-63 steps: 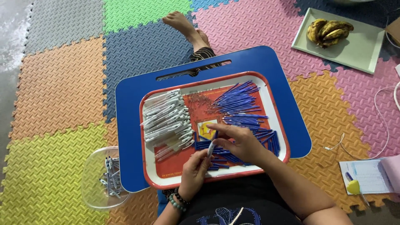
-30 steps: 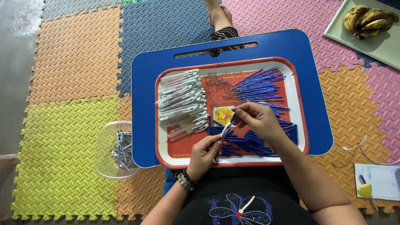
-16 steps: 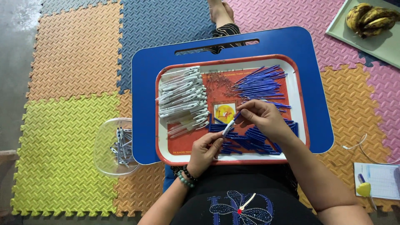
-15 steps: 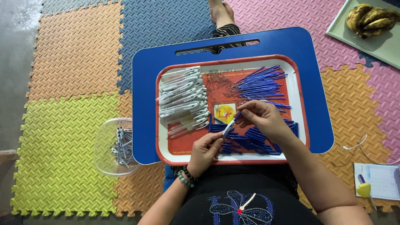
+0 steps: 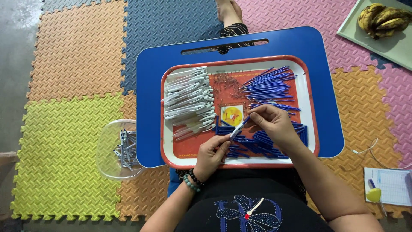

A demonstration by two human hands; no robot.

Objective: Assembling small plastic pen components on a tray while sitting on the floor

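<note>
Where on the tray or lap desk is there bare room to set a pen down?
The lap desk is bare along its right margin and its left strip beside the tray. The tray is crowded: white barrels left, blue refills right, both hands at the front.

Even, diffuse daylight; bright overall. Soft shadows fall beneath the blue surface (image 5: 326, 86) and the clear bowl (image 5: 107, 150). Mild glare on the grey floor (image 5: 17, 25) at upper left. Focus sharp throughout; slight wide-angle bending at the edges.
</note>
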